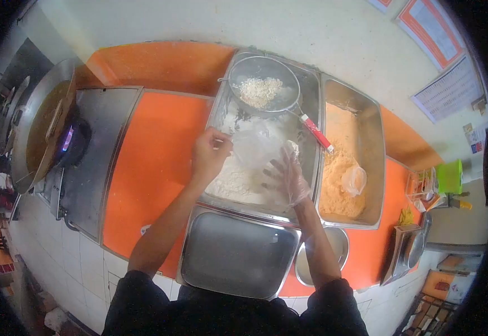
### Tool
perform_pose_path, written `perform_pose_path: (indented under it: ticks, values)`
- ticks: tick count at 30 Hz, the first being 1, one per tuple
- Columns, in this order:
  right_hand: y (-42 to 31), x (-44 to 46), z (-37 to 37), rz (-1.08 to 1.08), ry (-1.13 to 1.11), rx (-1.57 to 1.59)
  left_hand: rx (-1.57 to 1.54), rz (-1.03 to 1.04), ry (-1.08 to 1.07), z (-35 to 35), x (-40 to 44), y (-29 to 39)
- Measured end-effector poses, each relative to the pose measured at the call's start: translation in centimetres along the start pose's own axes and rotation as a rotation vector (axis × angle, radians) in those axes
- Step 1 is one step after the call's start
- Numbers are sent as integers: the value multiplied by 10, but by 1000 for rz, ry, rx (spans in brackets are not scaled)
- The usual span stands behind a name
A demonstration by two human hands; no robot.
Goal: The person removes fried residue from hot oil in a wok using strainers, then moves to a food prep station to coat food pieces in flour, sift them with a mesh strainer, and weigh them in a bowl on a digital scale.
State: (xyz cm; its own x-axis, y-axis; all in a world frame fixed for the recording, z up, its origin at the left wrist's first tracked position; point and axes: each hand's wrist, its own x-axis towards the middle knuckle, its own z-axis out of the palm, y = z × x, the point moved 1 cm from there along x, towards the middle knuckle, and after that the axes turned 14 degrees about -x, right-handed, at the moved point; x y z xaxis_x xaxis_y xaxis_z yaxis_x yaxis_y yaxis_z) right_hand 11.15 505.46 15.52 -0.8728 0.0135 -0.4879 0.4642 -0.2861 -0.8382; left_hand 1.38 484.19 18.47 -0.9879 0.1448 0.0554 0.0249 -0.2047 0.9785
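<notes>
Orange counter (148, 162) runs along a pale wall (288, 25), and from where I stand the clear plastic (252, 147) is over the flour (232, 182) in the middle pan (311, 87). One side of it is pinched between the left hand's (210, 152) thumb and fingers. Just beside it, the right hand (293, 178), in a thin clear glove dusted white, is spread wide and grasps nothing that I can make out. Behind them a sieve (280, 70) of pale flakes (258, 91) rests across the pan, its red handle (315, 132) reaching the neighbouring pan (370, 137), where a cup (354, 180) sits among orange crumbs (336, 196). Nearest the person lies a metal tray (238, 255); far left, a wok (21, 140).
</notes>
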Motion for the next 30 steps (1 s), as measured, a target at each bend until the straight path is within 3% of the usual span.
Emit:
perform_pose_path:
  ticks: [2, 8, 11, 14, 17, 19, 23, 25, 27, 30]
  values:
    - [6, 2, 5, -38, 27, 42, -41, 21, -26, 5, -6, -12]
    - [5, 11, 14, -49, 266, -7, 416, -6, -46, 20, -25, 7]
    - [1, 10, 21, -140, 277, -55, 449, -11, -38, 17, -27, 11]
    - [-3, 20, 5, -19, 234, -198, 192, 22, -6, -1, -16, -12]
    - [23, 39, -38, -281, 197, -1300, 8, 54, -49, 1, -7, 1]
    - [41, 48, -49, -239, 66, -1432, -5, 38, -132, 14, -6, 15]
    - [38, 31, -26, -179, 36, -1411, -118, 23, -273, 79, -7, 41]
    - [32, 22, -5, -155, 58, -1360, -43, 151, -347, 131, -3, 32]
    - [102, 40, -30, -315, 29, -1223, -119, 189, -420, 189, -5, 31]
    - [89, 30, -7, -626, 15, -1509, 48, 163, -497, 265, -10, 14]
